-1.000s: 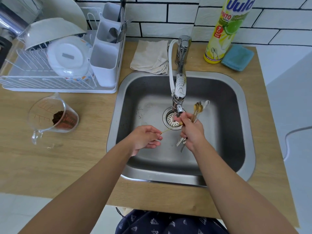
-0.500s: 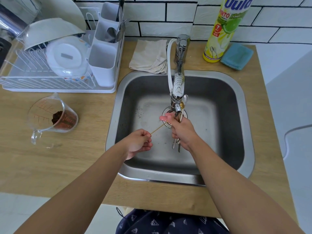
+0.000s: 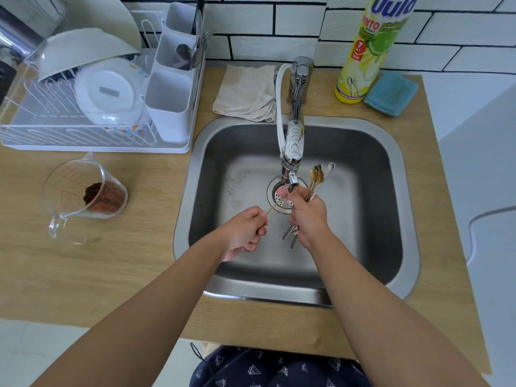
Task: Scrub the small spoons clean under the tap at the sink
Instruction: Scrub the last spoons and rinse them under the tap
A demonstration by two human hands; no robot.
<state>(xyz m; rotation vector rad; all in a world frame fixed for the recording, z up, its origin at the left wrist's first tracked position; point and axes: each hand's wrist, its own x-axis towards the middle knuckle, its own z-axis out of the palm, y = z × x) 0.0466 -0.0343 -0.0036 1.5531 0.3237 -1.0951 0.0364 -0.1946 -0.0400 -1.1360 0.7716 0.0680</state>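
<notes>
Over the steel sink (image 3: 402,208), my left hand (image 3: 243,231) pinches the handle end of one thin gold spoon (image 3: 273,206). Its bowl end reaches under the tap (image 3: 292,152) spout, where my right thumb and fingertip rub it. My right hand (image 3: 308,216) also grips a bundle of small spoons (image 3: 317,178); their gold and silver bowls fan up to the right of the spout and the handles stick out below the fist. Both hands hover above the drain (image 3: 276,195). Running water is too faint to tell.
A white dish rack (image 3: 92,135) with bowls and a cutlery holder stands at the back left. A glass measuring jug (image 3: 83,191) with brown grounds sits left of the sink. Behind the sink lie a beige cloth (image 3: 247,92), a yellow detergent bottle (image 3: 365,51) and a blue sponge (image 3: 391,93).
My right hand has swung the spoon bundle from under the spout back out to its right. My left hand has shifted slightly, still holding the single spoon's handle.
</notes>
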